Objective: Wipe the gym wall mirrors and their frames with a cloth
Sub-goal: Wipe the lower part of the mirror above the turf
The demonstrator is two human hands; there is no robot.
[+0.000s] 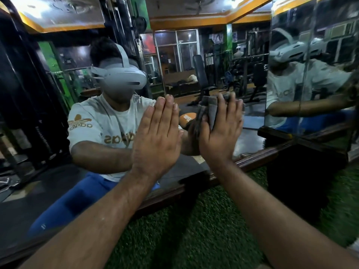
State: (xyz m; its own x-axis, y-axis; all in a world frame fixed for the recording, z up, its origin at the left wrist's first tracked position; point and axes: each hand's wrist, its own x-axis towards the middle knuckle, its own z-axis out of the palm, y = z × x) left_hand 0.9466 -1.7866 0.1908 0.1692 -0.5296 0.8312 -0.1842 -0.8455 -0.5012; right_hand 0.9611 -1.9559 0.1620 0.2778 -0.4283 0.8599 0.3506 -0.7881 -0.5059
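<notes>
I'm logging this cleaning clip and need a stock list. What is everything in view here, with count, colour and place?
Large wall mirror: one, reflective glass, filling the left and centre.
Second mirror panel: one, reflective, on the right, meeting the first at a corner.
Dark brown wooden frame: one, running along the mirrors' lower edge.
Grey folded cloth: one, pressed against the large mirror.
Green artificial turf floor: one, below the frame.
Left hand: one, flat on the glass, fingers straight.
Right hand: one, pressing the cloth to the mirror, fingers straight.
</notes>
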